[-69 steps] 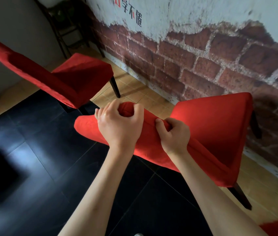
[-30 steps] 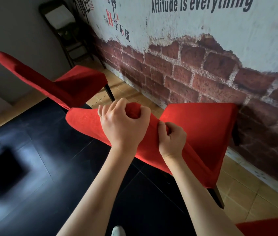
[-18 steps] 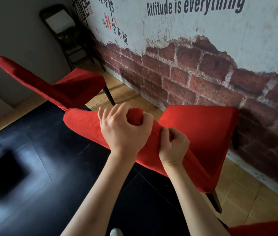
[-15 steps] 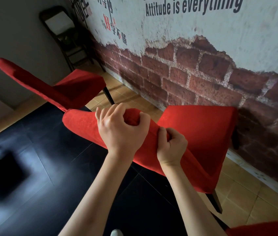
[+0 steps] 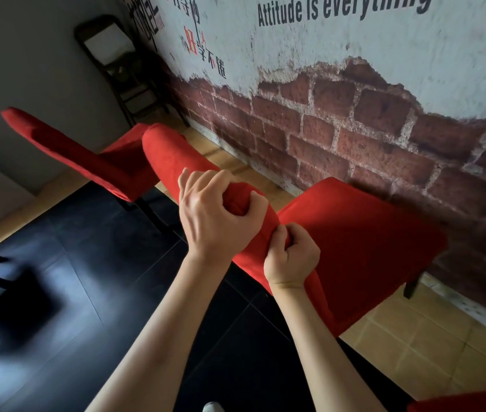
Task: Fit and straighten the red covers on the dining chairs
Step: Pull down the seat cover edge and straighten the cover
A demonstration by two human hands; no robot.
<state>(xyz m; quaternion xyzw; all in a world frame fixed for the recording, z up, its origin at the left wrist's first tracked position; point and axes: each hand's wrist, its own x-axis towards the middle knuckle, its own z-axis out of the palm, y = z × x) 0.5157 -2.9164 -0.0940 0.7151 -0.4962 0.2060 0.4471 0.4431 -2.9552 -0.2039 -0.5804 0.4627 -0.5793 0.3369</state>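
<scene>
On chair back, bunched red cover (image 5: 173, 162) under both hands' grip.

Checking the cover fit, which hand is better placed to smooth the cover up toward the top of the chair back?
Probably the left hand: it grips the red cover higher on the backrest, nearer the top end. The right hand pinches fabric lower, by the seat.

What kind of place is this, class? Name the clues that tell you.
Probably a restaurant or cafe dining room: matching chairs in red covers, a decorative wall of mock brick with a painted slogan, and a folding chair stowed in the corner.
</scene>
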